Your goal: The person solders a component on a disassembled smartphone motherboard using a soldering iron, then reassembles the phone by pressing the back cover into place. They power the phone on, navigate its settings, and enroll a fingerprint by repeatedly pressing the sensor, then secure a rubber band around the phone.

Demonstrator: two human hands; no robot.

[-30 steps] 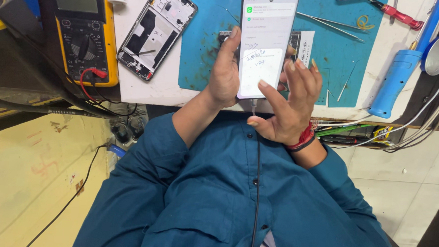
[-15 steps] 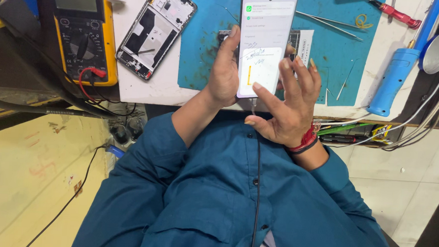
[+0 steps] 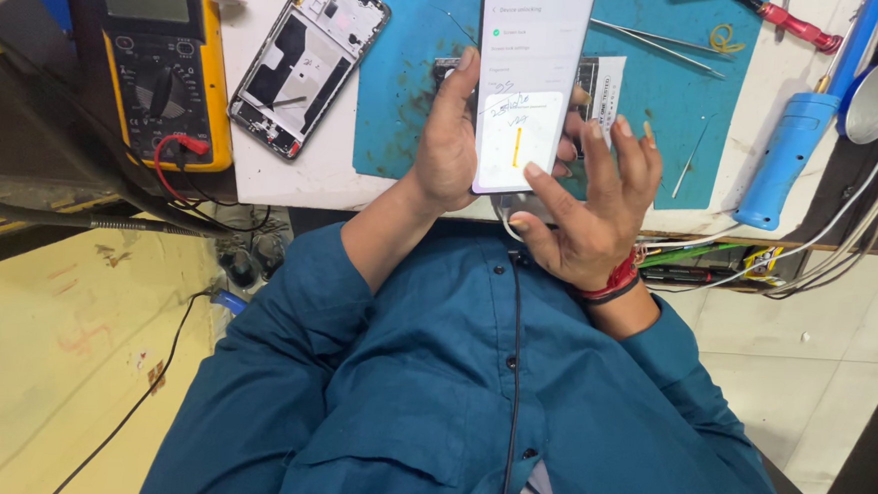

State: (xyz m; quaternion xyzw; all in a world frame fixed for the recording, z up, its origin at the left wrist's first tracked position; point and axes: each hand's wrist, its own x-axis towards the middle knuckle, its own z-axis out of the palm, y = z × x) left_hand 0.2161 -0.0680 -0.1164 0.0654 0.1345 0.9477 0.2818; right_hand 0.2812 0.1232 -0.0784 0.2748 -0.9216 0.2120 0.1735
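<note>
Upright, the lit smartphone point(image 3: 529, 86) points away lengthwise, left hand point(image 3: 448, 137) grasping it, right hand point(image 3: 587, 200) released.

White workbench point(image 3: 293, 174) (blue mat point(image 3: 668, 89) on top); pale tiled floor point(image 3: 833, 368).

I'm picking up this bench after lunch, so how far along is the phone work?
Done: the phone is in one piece, with its screen lit. In hand: the left hand grips it while the right hand touches its screen. Left: an opened phone frame lies bare beside the multimeter.
</note>
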